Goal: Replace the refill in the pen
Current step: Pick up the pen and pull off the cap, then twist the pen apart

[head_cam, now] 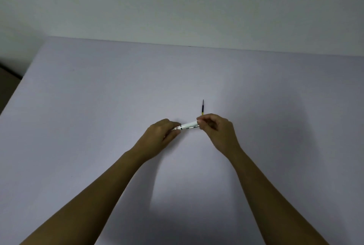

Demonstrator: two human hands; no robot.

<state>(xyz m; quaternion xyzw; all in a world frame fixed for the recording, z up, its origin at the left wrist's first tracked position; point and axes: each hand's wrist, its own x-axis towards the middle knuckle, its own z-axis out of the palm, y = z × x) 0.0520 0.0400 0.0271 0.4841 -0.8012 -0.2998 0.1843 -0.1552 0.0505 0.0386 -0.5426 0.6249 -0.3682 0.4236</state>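
Observation:
A white pen (189,125) lies level between both hands, just above the table's middle. My left hand (160,136) pinches its left end, where a clear tip section shows. My right hand (216,129) grips its right end with fingers curled. A thin dark refill (202,107) with a yellowish lower end lies on the table just beyond my right hand, pointing away from me; its near end is hidden behind my fingers.
The pale lilac table (98,107) runs back to a plain white wall (177,4). Its left edge slants down at the far left, with dark floor (7,85) past it.

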